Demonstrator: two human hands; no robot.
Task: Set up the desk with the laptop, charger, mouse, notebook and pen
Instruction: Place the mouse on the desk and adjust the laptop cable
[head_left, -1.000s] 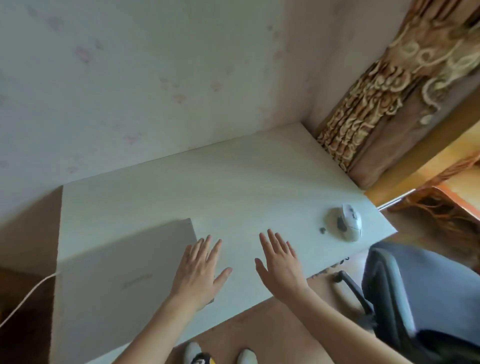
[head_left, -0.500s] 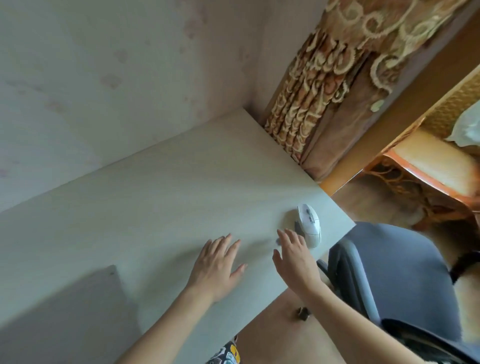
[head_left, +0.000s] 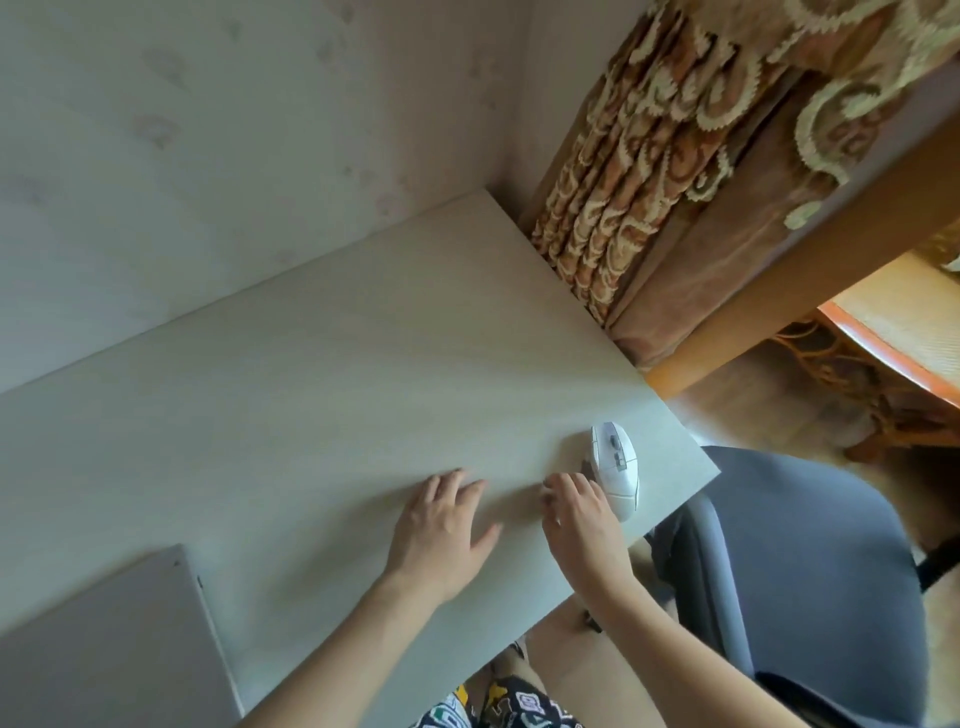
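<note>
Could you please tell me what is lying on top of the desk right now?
A white mouse, a closed grey laptop and both hands; anything under them stays hidden.

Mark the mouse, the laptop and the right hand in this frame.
mouse (head_left: 615, 467): head view, middle of its white top shell.
laptop (head_left: 104, 644): head view, closed grey lid.
right hand (head_left: 584, 525): head view, back of the hand.

Pale wood-grain desk (head_left: 322, 374) runs off to the far corner. Near left, a closed grey laptop (head_left: 104, 644) lies flat on it (lid down). Near right, a white mouse (head_left: 615, 467) sits close to the edge.
</note>
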